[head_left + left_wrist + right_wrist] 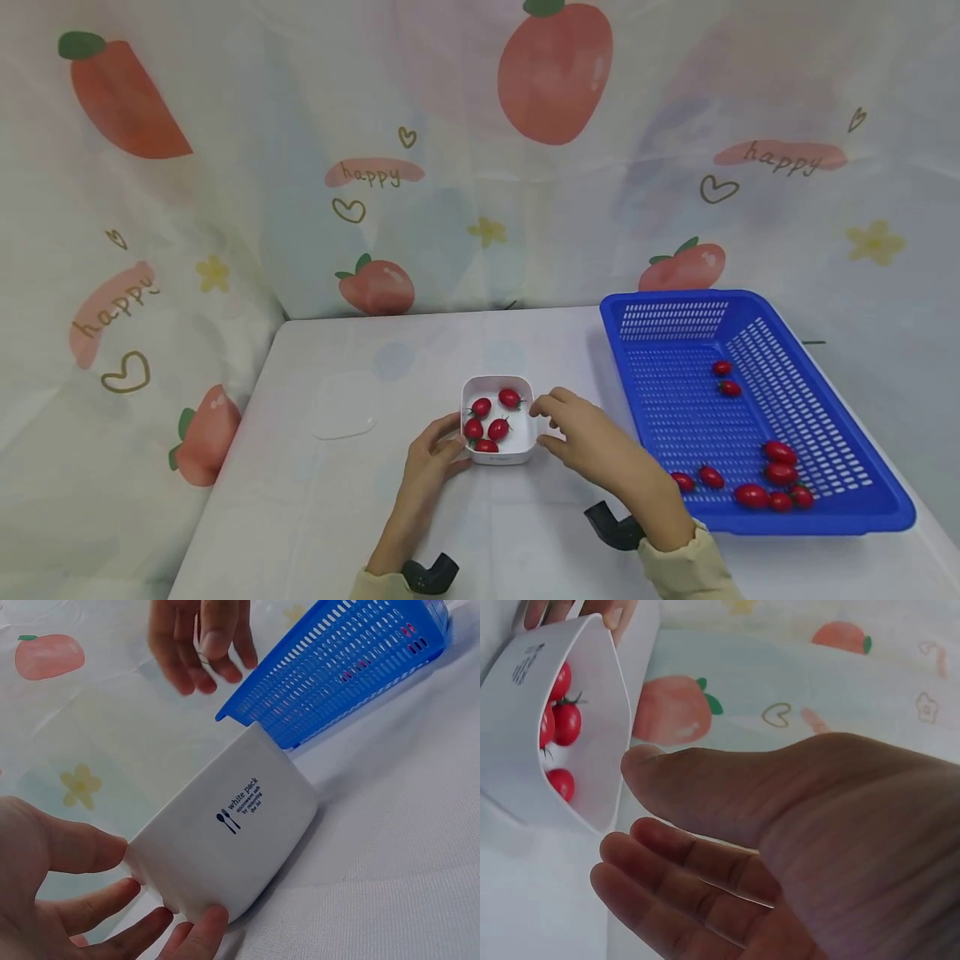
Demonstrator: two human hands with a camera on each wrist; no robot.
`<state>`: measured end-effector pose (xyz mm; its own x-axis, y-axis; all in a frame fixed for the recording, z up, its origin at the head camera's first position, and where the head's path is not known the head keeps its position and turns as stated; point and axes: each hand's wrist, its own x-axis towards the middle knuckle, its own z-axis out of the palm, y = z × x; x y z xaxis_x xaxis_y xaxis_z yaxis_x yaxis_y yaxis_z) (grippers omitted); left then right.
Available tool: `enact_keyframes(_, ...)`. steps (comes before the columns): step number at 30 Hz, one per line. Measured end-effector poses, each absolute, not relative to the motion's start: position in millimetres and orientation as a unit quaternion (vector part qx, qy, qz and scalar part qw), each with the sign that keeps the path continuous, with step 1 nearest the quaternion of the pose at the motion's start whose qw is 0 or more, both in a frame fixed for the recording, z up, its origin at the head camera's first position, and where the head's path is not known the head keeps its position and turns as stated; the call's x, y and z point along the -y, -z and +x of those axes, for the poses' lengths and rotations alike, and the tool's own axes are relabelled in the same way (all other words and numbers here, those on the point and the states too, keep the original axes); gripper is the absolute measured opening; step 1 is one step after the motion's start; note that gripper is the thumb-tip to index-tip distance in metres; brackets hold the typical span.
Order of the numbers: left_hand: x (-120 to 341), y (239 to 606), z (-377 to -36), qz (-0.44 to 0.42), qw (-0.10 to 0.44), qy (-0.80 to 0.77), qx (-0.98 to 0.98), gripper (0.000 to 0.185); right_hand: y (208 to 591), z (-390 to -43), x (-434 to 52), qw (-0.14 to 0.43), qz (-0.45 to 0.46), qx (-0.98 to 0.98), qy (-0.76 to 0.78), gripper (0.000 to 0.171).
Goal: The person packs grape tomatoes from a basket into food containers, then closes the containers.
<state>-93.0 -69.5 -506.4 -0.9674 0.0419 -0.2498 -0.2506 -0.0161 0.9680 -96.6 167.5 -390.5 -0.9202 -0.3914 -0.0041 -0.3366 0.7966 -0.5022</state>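
Observation:
A white plastic food container point(513, 457) stands on the table with several small red cherry tomatoes point(498, 429) in it. My left hand point(432, 458) holds it at its left side; in the left wrist view its thumb and fingertips point(214, 919) lie against one end of the wall. Beside the container's right rim, my right hand point(592, 437) hovers with loosely bent, parted fingers and nothing between them. In the right wrist view, tomatoes point(567, 724) show inside the container, past the thumb.
To the right is a blue perforated basket point(660, 383) with several more tomatoes point(781, 473), most of them near its front. A clear flat lid point(345, 436) lies on the left of the white-covered table point(300, 517). A printed curtain point(465, 100) hangs behind.

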Motion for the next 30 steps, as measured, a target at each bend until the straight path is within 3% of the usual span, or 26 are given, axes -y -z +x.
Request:
enact_keyframes(10, 71.1, 506.2, -89.2, -0.069, 0.102, -0.711, -0.693, 0.047, 372.1, -79.2, -218.0, 0.030, -0.188, -0.955, 0.228, 0.030)
enact_keyframes(19, 69.6, 507.2, -89.6, -0.061, 0.093, -0.709, -0.696, 0.047, 357.9, -78.0, -271.8, 0.103, -0.159, -0.963, 0.193, 0.032)
enact_keyframes(30, 70.8, 508.4, -89.1, -0.063, 0.100, -0.712, -0.692, 0.047, 361.3, -89.2, -347.3, 0.095, -0.189, -0.966, 0.148, 0.027)
